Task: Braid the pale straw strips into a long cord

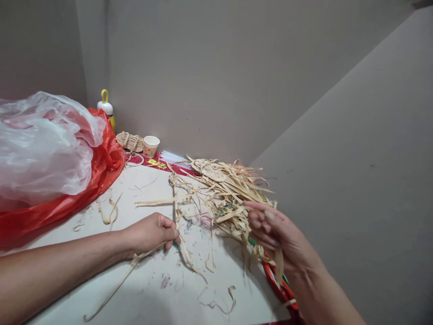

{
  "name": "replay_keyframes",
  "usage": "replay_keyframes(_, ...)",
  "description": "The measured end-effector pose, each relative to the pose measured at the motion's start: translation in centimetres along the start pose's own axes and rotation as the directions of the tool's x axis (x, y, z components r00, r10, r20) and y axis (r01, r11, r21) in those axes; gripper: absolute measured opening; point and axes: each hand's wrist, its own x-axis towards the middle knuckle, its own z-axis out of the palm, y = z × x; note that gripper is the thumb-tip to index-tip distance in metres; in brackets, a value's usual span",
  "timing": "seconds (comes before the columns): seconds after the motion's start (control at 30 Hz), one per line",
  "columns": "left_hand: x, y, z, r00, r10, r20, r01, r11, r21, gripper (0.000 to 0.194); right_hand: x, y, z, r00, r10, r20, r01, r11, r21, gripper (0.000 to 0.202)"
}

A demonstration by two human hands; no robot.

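Note:
My left hand (152, 234) is closed in a pinch on a twisted strand of dried husk (175, 196), which runs away from me across the white tabletop. Loose tails of pale fibre trail from this grip toward the near side. To the right, my right hand (282, 237) is raised at the near edge of a heap of dried husk strips (243, 185). Its fingers are curled, and a flat husk strip (279, 266) hangs from the palm. The index finger reaches over the heap. Woven oval pieces (209, 169) lie on top of the heap.
A white plastic bag (43, 149) in a red bag (111, 153) fills the left side. Along the wall stand a yellow-and-white bottle (105, 108), a woven sole-shaped piece (130, 141) and a paper cup (151, 146). A red rim (279, 289) shows below my right hand.

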Motion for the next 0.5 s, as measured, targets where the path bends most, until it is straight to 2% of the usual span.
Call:
replay_keyframes(0.03,0.0,0.1,0.0,1.0,-0.006,0.0,0.006,1.0,0.001,0.034,0.7,-0.2,-0.4,0.999,-0.035,-0.034,0.033,0.998,-0.045,0.04)
replay_keyframes(0.1,-0.1,0.2,0.0,1.0,-0.011,-0.003,0.011,1.0,0.002,0.036,2.2,-0.6,-1.4,0.987,-0.086,-0.136,0.05,0.966,-0.253,0.045)
replay_keyframes(0.17,-0.1,0.2,0.1,1.0,-0.006,-0.006,0.006,1.0,0.003,0.036,3.4,-1.1,-2.4,0.946,-0.17,-0.277,0.012,0.87,-0.492,0.048)
replay_keyframes(0.2,-0.1,0.2,0.1,1.0,-0.004,-0.006,0.004,1.0,0.003,0.036,3.7,-1.5,-2.7,0.916,-0.226,-0.332,0.003,0.83,-0.558,0.048)
replay_keyframes(0.3,-0.1,0.1,0.0,1.0,-0.001,0.004,0.001,1.0,-0.004,0.035,3.6,-2.6,-3.0,0.844,-0.369,-0.39,0.095,0.817,-0.568,0.05)
replay_keyframes(0.37,-0.1,0.1,0.0,1.0,-0.001,0.006,0.001,1.0,-0.005,0.034,3.1,-3.1,-2.6,0.841,-0.406,-0.357,0.105,0.77,-0.629,0.049)
replay_keyframes(0.4,-0.1,0.1,0.0,1.0,-0.002,0.003,0.002,1.0,-0.008,0.033,3.0,-3.2,-2.5,0.856,-0.396,-0.331,0.049,0.7,-0.712,0.046)
replay_keyframes(0.5,-0.2,0.2,0.1,1.0,-0.011,-0.005,0.011,1.0,-0.015,0.033,3.2,-3.0,-2.5,0.931,-0.255,-0.262,-0.162,0.357,-0.92,0.04)
